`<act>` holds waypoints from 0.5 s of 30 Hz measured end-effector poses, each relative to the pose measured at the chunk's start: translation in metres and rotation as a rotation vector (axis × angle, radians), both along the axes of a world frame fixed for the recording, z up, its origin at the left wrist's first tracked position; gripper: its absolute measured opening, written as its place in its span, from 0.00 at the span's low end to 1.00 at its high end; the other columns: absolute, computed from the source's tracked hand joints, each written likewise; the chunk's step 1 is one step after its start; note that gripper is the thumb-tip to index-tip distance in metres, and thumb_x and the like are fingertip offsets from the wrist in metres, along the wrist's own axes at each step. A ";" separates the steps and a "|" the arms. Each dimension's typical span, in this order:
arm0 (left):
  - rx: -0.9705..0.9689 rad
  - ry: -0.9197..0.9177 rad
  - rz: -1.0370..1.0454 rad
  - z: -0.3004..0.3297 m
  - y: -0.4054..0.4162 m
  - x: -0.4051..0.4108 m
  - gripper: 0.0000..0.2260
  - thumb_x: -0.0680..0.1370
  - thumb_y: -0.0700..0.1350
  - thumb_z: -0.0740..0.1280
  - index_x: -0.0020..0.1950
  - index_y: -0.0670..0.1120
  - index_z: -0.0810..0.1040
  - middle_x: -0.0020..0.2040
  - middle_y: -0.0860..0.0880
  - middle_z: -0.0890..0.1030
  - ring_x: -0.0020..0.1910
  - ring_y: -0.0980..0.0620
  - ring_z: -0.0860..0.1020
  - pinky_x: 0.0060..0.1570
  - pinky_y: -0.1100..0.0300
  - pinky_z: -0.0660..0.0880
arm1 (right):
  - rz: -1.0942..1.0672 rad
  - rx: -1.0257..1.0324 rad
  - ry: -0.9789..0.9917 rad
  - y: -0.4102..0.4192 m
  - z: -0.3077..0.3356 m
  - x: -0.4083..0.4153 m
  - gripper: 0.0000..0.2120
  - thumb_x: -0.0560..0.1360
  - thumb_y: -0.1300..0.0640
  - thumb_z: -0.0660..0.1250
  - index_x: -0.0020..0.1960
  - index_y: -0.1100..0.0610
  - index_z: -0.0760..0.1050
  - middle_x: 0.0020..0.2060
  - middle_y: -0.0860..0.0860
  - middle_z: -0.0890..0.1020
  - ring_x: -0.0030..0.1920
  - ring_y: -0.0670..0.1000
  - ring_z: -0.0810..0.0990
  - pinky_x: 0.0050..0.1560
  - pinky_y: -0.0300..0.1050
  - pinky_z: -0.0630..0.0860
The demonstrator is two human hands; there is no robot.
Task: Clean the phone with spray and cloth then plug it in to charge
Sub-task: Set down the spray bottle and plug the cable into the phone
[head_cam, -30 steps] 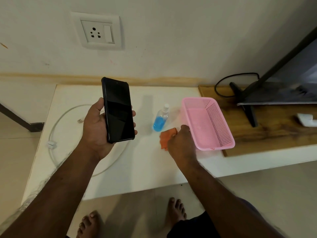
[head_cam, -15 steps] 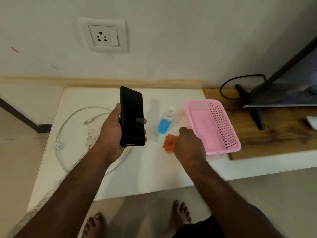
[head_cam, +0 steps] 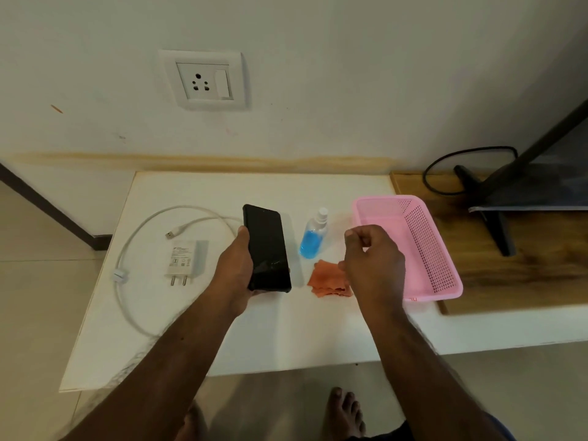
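White table (head_cam: 286,338), wall socket (head_cam: 205,80) above, tiled floor (head_cam: 31,297)

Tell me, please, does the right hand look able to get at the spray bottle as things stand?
Probably yes: the right hand holds nothing and hovers just right of the spray bottle, with only bare table between them.

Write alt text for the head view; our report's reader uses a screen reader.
A person's left hand holds a black phone above a white table, while the right hand hovers empty over an orange cloth. A blue spray bottle, pink basket, charger and cable lie nearby.
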State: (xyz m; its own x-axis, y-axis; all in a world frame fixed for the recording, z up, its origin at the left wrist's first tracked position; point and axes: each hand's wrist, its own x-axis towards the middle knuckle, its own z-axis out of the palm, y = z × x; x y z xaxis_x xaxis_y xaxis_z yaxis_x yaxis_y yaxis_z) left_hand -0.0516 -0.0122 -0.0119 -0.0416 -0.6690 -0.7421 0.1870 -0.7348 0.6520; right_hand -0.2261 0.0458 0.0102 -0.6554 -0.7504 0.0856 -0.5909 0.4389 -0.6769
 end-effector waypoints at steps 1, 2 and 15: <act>0.011 -0.040 -0.003 -0.001 0.000 -0.003 0.22 0.82 0.63 0.55 0.63 0.50 0.77 0.56 0.42 0.83 0.53 0.38 0.83 0.55 0.36 0.79 | 0.009 -0.001 0.003 -0.003 0.001 -0.002 0.03 0.79 0.50 0.64 0.48 0.48 0.75 0.42 0.44 0.82 0.39 0.48 0.83 0.45 0.45 0.81; 0.013 -0.075 -0.006 -0.003 0.000 -0.006 0.22 0.82 0.63 0.55 0.63 0.49 0.77 0.56 0.43 0.83 0.54 0.39 0.82 0.57 0.38 0.79 | 0.018 0.008 0.014 -0.005 0.002 -0.004 0.03 0.79 0.51 0.64 0.50 0.48 0.76 0.44 0.45 0.82 0.41 0.49 0.83 0.47 0.45 0.81; -0.041 -0.344 -0.105 -0.022 -0.009 -0.016 0.23 0.82 0.63 0.56 0.62 0.46 0.73 0.57 0.45 0.79 0.56 0.44 0.78 0.62 0.47 0.76 | 0.116 0.116 0.085 -0.010 0.011 -0.026 0.11 0.78 0.54 0.67 0.60 0.51 0.77 0.56 0.48 0.83 0.53 0.51 0.82 0.56 0.43 0.75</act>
State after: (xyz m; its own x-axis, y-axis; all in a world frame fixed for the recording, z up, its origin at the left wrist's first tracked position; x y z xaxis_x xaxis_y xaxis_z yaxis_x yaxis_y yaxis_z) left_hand -0.0675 -0.0212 -0.0340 0.1358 -0.7036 -0.6975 -0.1237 -0.7106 0.6927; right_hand -0.2524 0.0361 0.0214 -0.5584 -0.8283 0.0454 -0.6947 0.4370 -0.5713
